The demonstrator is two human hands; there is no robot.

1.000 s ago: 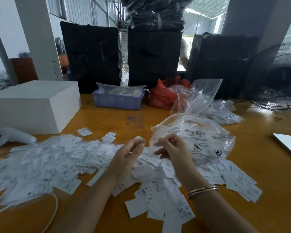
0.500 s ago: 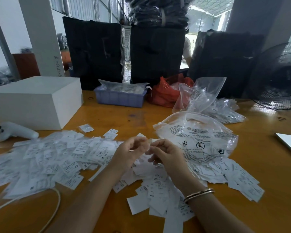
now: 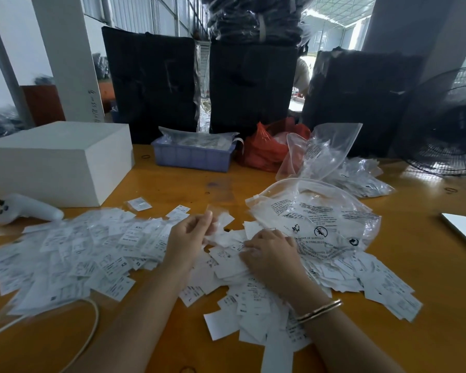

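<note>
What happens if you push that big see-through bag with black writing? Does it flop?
The clear bag would probably flop and crumple; its film looks thin and wrinkled. It seems light, puffed up with little inside, so a push should slide it easily. Its shiny surface may be slippery to pinch.

Open passage over bare table [image 3: 189, 189] between white box [image 3: 51, 162] on the left and clear bags [image 3: 315, 219] on the right, blocked farther off by blue bin [image 3: 191, 157] and red bag [image 3: 264, 152], crowded nearer by strewn labels [image 3: 92, 251].
</note>
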